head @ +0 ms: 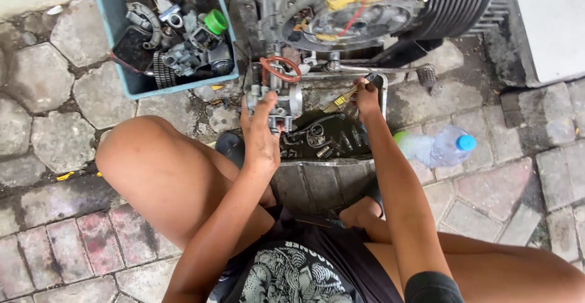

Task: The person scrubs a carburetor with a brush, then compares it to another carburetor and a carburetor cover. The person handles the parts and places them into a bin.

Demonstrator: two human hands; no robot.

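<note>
My left hand point(261, 133) grips a grey metal carburettor point(277, 99) with a reddish hose looped on top, holding it over a metal tray point(329, 170). My right hand point(366, 97) holds a brush with a pale bristle head point(339, 102), its tip pointing toward the carburettor. The tray holds dark oily liquid and small metal parts point(317, 137). Just beyond the tray stands a bare engine point(365, 10) with cooling fins.
A blue plastic bin point(122, 65) full of engine parts sits at the upper left. A clear plastic bottle with a blue cap point(442, 146) lies on the paving stones at the right. My bare knees flank the tray. A white panel point(548, 22) is at the top right.
</note>
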